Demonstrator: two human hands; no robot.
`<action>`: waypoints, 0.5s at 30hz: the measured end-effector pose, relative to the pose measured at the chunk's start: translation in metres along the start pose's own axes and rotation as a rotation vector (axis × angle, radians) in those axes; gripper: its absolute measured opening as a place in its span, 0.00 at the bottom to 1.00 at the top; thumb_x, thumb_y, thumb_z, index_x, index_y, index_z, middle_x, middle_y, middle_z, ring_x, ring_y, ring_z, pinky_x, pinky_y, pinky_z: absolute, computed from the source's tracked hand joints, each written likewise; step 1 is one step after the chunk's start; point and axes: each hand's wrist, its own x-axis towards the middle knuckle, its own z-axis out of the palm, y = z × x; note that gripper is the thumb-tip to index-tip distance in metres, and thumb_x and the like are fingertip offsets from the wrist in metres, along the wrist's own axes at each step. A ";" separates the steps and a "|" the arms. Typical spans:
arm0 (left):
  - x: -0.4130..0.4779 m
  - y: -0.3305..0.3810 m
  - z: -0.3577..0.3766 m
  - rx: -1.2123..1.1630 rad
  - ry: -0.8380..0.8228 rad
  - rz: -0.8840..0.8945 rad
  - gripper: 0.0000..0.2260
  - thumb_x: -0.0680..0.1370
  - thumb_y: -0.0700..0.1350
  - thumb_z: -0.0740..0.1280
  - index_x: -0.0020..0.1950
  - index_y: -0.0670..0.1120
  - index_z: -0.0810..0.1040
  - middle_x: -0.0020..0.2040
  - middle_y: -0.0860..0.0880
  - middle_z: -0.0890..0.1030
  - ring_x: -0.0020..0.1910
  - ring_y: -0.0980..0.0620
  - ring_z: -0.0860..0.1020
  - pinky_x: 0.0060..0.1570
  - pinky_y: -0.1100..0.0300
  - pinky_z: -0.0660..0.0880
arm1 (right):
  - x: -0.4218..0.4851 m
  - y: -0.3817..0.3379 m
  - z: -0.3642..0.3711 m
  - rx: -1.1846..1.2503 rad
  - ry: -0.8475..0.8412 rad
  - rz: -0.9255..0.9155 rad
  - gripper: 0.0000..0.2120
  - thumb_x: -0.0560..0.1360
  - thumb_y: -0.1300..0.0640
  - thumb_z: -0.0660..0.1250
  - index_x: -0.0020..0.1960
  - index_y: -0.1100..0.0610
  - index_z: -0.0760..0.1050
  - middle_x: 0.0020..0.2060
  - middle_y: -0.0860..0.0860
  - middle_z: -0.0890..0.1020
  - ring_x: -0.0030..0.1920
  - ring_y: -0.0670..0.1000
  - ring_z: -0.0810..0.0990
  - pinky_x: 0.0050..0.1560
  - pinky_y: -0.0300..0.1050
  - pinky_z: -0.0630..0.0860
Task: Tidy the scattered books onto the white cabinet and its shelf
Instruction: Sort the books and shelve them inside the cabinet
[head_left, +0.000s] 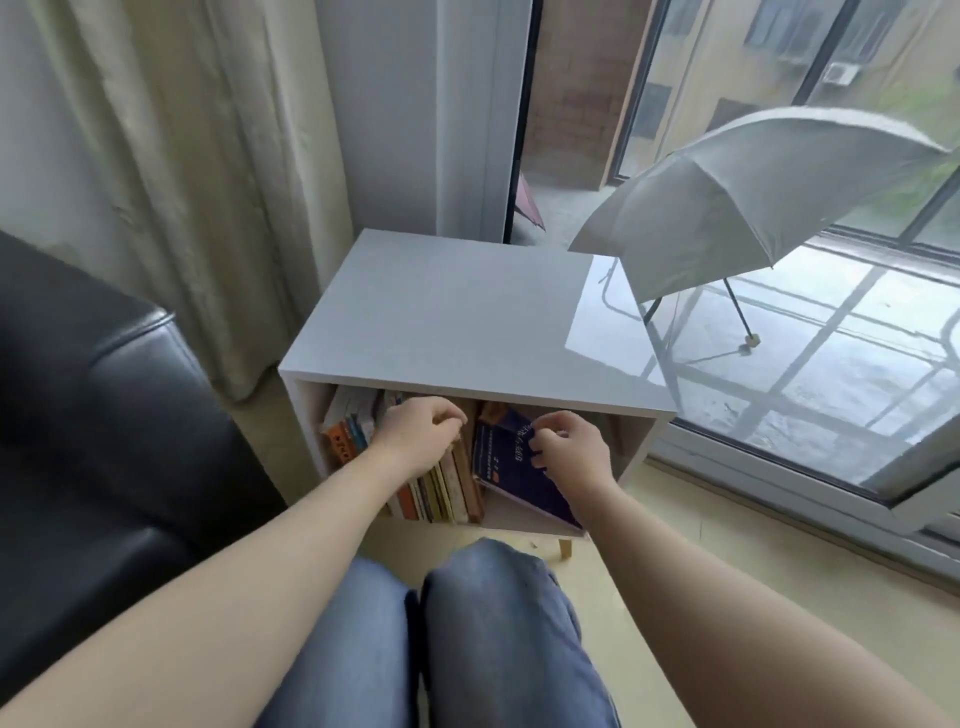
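Knees in blue jeans are closest, bent low in front of the white cabinet. Two bare arms reach over them to the shelf inside it. The left hand has its fingers curled over the tops of the row of books. These books stand up side by side in the left part of the shelf. The right hand has its fingers curled on the dark blue book and holds its cover. This book is tilted. Its top leans toward the row and its bottom sits further right on the shelf floor. Both hands are near each other but do not touch. A black sofa sits just beside the cabinet on the left. Behind it hangs a pale curtain. On the right is a big window that goes down near the floor. Outside the glass, an open grey umbrella rests on wet ground.
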 end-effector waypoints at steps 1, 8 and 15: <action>-0.009 0.008 -0.014 -0.029 0.032 0.021 0.11 0.80 0.45 0.59 0.58 0.49 0.78 0.47 0.52 0.81 0.48 0.54 0.78 0.47 0.62 0.71 | -0.008 -0.018 -0.001 0.021 0.016 -0.047 0.08 0.76 0.60 0.60 0.51 0.52 0.75 0.47 0.53 0.82 0.48 0.54 0.80 0.47 0.49 0.78; -0.006 0.020 -0.058 -0.229 0.165 0.018 0.07 0.80 0.45 0.60 0.52 0.50 0.78 0.44 0.52 0.81 0.46 0.55 0.80 0.55 0.53 0.77 | 0.005 -0.090 0.007 0.180 -0.020 -0.206 0.11 0.77 0.63 0.58 0.56 0.56 0.74 0.43 0.52 0.80 0.40 0.51 0.79 0.44 0.47 0.77; 0.084 0.044 -0.063 -0.482 0.080 0.055 0.06 0.80 0.46 0.61 0.51 0.54 0.77 0.46 0.51 0.81 0.44 0.57 0.81 0.47 0.62 0.79 | 0.093 -0.103 0.015 0.267 -0.061 -0.143 0.08 0.76 0.63 0.60 0.48 0.53 0.75 0.42 0.51 0.80 0.38 0.49 0.79 0.40 0.41 0.74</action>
